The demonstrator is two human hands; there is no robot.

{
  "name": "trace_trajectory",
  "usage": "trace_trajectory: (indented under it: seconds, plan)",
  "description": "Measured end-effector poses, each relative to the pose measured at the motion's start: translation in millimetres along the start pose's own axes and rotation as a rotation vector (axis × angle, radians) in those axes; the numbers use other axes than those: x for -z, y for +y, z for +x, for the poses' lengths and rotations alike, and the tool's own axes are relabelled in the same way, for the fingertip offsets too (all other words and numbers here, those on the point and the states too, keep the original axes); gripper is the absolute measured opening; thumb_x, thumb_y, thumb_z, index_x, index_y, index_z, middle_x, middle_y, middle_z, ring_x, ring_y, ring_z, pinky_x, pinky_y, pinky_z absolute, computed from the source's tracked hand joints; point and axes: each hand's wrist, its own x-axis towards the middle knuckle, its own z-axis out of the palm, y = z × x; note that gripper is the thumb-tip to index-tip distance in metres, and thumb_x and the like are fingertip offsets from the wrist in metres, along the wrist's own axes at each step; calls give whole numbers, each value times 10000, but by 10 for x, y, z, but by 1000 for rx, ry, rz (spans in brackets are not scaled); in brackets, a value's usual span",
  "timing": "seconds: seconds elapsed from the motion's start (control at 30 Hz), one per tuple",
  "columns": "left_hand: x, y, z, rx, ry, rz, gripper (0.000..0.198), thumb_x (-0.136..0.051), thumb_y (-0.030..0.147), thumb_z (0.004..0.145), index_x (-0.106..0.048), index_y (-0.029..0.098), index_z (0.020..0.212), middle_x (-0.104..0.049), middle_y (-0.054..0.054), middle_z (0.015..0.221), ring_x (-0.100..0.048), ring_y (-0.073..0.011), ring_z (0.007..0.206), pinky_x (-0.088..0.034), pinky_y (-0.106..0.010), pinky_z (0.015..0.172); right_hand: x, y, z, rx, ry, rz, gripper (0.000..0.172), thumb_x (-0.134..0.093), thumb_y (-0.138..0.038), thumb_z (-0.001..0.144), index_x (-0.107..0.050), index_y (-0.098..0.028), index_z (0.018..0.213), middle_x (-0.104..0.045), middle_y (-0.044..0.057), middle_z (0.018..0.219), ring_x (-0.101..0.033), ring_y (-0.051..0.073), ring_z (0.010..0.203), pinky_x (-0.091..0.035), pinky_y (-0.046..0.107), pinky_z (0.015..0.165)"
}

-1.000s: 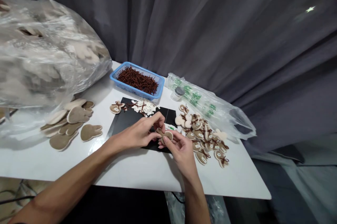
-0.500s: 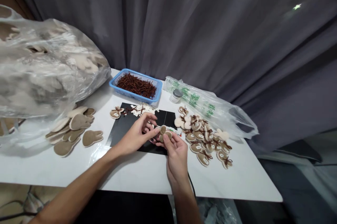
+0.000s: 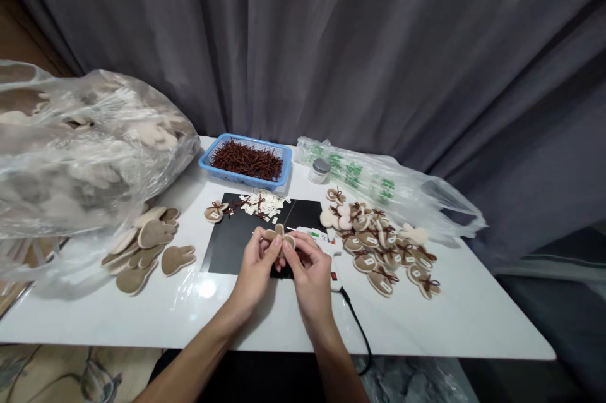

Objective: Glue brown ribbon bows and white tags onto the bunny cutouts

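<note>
Both hands meet above the near edge of a black mat (image 3: 227, 245). Between their fingertips is a small tan felt bunny piece (image 3: 279, 235), ears toward the back. My left hand (image 3: 258, 264) pinches its left side, my right hand (image 3: 307, 267) its right side; the fingers cover its lower part. Just beyond my right hand lies a white glue gun (image 3: 335, 263), partly hidden. White labels (image 3: 267, 204) and a few brown bows are scattered on the mat. One finished-looking bunny with a bow (image 3: 214, 211) rests at the mat's left edge.
Plain bunny pieces (image 3: 177, 259) and a large plastic bag (image 3: 95, 150) are at left. A blue basket of brown bows (image 3: 208, 166) and a small jar (image 3: 319, 170) stand behind. Bow-tied bunnies (image 3: 381, 280) are heaped at right, before a clear bag (image 3: 407, 191). A black cable (image 3: 360, 321) crosses the front edge.
My left hand has closed in on the bunny piece, which my right hand held before. The view has shifted, and more of the glue gun and cable shows.
</note>
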Motion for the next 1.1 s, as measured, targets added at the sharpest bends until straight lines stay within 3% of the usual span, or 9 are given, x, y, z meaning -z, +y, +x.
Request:
trace_trajectory:
  seconds: [0.23, 0.3, 0.4, 0.5, 0.6, 0.8, 0.97, 1.1]
  plan:
    - [230, 63, -8, -87, 175, 114, 506, -778, 671, 919, -551, 226, 840, -587, 31, 769, -537, -138, 702, -456, -252, 662, 110, -146, 9, 69, -197, -276, 202, -673, -337, 1034, -822, -216, 972, -796, 92, 1039, -742, 228, 900, -588, 308, 733]
    - [301, 94, -6, -102, 185, 137, 498, -759, 684, 930, -578, 227, 852, -610, 23, 781, -573, -148, 718, -481, -266, 682, 67, -106, -13, 125, -270, -439, 168, -645, -235, 1030, -812, -225, 1016, -789, 81, 1048, -746, 241, 926, -591, 332, 778]
    - [407, 132, -3, -120, 198, 167, 502, -768, 704, 913, -606, 230, 884, -655, 14, 793, -618, -159, 735, -502, -278, 694, -48, -14, -49, 225, -281, -793, 254, -620, -118, 1006, -774, -237, 1170, -766, 94, 1135, -745, 290, 1038, -589, 379, 834]
    - [498, 152, 1, -119, 199, 190, 507, -779, 704, 902, -617, 224, 883, -682, 7, 787, -645, -163, 729, -520, -282, 701, -166, 39, -72, 261, -257, -1082, 323, -633, -116, 1023, -703, -247, 1310, -736, 118, 1213, -741, 314, 1088, -569, 355, 717]
    - [563, 144, 0, -102, 204, 207, 508, -794, 693, 892, -618, 217, 867, -692, 5, 772, -659, -163, 696, -534, -284, 685, -243, 22, -74, 248, -291, -1249, 243, -592, -158, 1076, -669, -226, 1296, -720, 126, 1156, -762, 296, 1000, -515, 326, 594]
    - [648, 131, -29, -92, 276, 226, 539, -813, 714, 855, -607, 217, 894, -723, 3, 782, -682, -161, 674, -557, -284, 684, -331, -113, -65, 172, -425, -1421, 132, -555, -116, 1064, -640, -164, 1153, -715, 138, 1066, -785, 284, 868, -514, 317, 562]
    - [741, 163, 16, -94, 316, 233, 591, -886, 731, 751, -642, 208, 877, -733, -4, 748, -683, -171, 653, -548, -285, 657, -393, -185, -7, 168, -513, -1455, 158, -531, -53, 1040, -625, -144, 1130, -753, 152, 1009, -798, 298, 948, -585, 333, 686]
    - [799, 156, 67, -69, 297, 265, 589, -861, 744, 775, -642, 210, 894, -758, -15, 781, -699, -179, 670, -553, -297, 681, -399, -238, 122, 101, -577, -1424, 147, -490, -90, 1083, -613, -131, 1150, -773, 178, 1028, -801, 290, 947, -553, 312, 708]
